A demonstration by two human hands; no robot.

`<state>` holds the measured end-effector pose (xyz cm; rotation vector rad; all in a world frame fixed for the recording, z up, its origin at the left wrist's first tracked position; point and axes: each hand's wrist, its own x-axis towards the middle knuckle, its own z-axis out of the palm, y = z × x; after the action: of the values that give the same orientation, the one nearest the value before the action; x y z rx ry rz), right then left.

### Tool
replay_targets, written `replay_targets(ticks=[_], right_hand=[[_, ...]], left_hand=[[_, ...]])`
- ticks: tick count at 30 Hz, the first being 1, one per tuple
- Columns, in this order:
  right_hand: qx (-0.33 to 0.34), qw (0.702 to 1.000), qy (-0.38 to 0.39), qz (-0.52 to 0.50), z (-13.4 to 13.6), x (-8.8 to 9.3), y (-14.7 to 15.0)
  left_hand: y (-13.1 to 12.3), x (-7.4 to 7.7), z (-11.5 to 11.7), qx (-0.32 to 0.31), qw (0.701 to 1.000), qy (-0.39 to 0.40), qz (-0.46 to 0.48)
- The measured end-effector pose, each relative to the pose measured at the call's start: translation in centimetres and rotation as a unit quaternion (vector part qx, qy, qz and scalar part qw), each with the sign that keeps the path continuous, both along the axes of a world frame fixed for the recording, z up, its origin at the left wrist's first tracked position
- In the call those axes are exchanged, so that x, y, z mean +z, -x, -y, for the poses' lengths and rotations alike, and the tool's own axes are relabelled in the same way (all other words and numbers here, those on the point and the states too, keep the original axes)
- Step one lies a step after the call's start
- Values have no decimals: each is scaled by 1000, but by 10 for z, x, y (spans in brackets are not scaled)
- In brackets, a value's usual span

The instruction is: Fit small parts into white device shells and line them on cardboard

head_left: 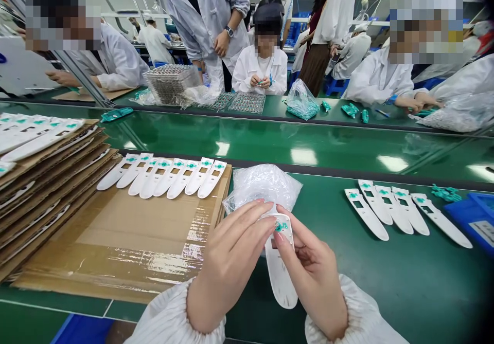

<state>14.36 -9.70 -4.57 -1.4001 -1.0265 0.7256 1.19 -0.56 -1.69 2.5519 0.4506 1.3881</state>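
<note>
Between my two hands is a long white plastic shell point(283, 282) with a rounded lower end and a green piece point(282, 224) at its top. My left hand point(235, 261) grips the shell's upper left side, fingertips close to the green piece. My right hand point(312, 269) holds the right side, its thumb pressing just below the green piece. Part of the shell's cutout is hidden by my fingers. Right behind my hands lies a clear plastic bag point(266, 182).
Several similar white shells point(175, 179) lie in a row on a cardboard sheet point(116, 231). More shells point(403, 210) rest at right, near green parts point(445, 192) and a blue bin point(473, 220). Stacked cardboard point(50, 200) stands at left. Co-workers sit across the green line point(262, 141).
</note>
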Motion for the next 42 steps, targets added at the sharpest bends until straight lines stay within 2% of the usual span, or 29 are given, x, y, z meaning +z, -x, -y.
replay_targets(ticks=[5, 9, 11, 16, 24, 42], right_hand=[[-10, 995, -26, 100, -1, 1, 2], [-6, 990, -41, 136, -2, 1, 4], [-2, 990, -41, 137, -3, 1, 4], [9, 992, -31, 120, -2, -1, 6], [16, 992, -32, 122, -1, -1, 8], [30, 986, -56, 154, -2, -1, 6]], left_hand=[[-1, -3, 1, 0, 999, 43, 10], [0, 1, 1, -24, 992, 124, 20], [0, 2, 2, -30, 989, 140, 22], [1, -2, 4, -14, 994, 107, 10], [7, -1, 10, 24, 995, 98, 5], [11, -8, 7, 34, 998, 49, -35]])
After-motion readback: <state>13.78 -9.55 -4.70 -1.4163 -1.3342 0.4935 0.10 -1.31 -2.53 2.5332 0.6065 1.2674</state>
